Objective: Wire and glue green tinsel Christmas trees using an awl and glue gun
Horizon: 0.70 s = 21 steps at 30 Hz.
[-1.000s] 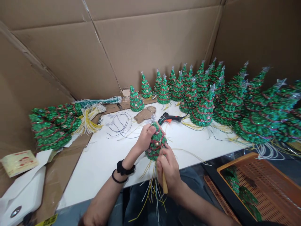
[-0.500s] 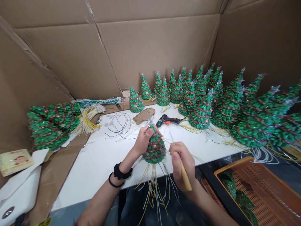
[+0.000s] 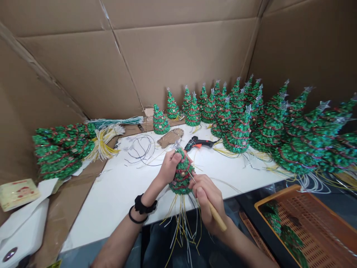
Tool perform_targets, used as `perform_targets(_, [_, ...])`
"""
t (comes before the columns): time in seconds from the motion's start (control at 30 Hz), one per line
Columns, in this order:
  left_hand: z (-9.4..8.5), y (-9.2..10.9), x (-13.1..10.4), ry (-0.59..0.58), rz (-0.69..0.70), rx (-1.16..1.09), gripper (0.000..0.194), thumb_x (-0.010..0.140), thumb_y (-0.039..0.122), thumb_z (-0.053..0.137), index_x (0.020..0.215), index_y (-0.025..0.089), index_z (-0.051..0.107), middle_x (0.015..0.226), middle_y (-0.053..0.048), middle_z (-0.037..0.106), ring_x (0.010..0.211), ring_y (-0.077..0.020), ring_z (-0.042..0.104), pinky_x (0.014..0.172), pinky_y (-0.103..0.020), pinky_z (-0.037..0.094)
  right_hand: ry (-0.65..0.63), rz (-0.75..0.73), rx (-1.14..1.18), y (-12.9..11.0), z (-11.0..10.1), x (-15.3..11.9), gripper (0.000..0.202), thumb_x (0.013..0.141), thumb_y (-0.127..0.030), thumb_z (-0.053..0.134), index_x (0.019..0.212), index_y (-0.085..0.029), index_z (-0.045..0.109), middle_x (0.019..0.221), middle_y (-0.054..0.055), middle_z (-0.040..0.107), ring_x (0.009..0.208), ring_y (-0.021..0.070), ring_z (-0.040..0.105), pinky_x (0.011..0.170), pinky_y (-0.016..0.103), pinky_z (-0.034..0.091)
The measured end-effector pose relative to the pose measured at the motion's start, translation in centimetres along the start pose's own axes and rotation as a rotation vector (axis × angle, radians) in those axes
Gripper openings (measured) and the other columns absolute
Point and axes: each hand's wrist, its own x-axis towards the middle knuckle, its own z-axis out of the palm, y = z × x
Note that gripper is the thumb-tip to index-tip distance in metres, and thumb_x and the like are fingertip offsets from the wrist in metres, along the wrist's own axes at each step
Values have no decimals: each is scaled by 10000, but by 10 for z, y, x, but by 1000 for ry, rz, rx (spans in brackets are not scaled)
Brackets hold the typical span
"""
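My left hand (image 3: 169,166) grips a small green tinsel Christmas tree (image 3: 182,181) near its top, just under the clear star. The tree has red garland and a small gold ball, and yellow and white wires (image 3: 181,223) hang from its base over the table edge. In my right hand (image 3: 208,195) is an awl-like tool (image 3: 217,217) with a wooden handle and a thin metal shaft. Its shaft points at the tree's right side; whether the tip is inside the tinsel I cannot tell. My right fingertips are close against the tree.
A black hot glue gun (image 3: 199,143) lies beyond the tree beside a brown cardboard piece (image 3: 170,138). Several finished trees (image 3: 238,136) stand at the back and right. An orange basket (image 3: 279,194) is at lower right; wire bundles (image 3: 103,143) lie left.
My right hand has moved left with the wooden-handled tool, from apart to right against the tree. The left hand and tree have stayed nearly still.
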Motion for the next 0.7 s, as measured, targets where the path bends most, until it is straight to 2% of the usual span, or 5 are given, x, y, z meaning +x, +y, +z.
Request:
perform_targets(0.17, [0, 1, 1, -4, 5, -1, 658, 796, 754, 425, 678, 149, 655, 713, -87, 673, 668, -215, 623, 656, -331, 484, 4, 1, 10, 0, 1, 1, 260, 951, -97, 304, 770, -208, 454, 755, 30, 537, 757, 166, 517, 714, 340, 456])
perform_targets(0.4, [1, 2, 0, 4, 3, 14, 657, 801, 755, 416, 669, 155, 648, 710, -88, 673, 682, -221, 631, 665, -336, 487, 7, -61, -39, -1, 6, -1, 231, 906, -35, 321, 801, -207, 435, 776, 24, 488, 771, 162, 491, 889, 427, 480])
perform_targets(0.7, [1, 2, 0, 12, -13, 28, 660, 795, 761, 409, 658, 158, 640, 716, -91, 675, 703, -226, 634, 676, -336, 494, 8, -56, -31, -1, 6, -1, 229, 899, -31, 323, 799, -211, 422, 778, 22, 478, 766, 163, 488, 892, 431, 481])
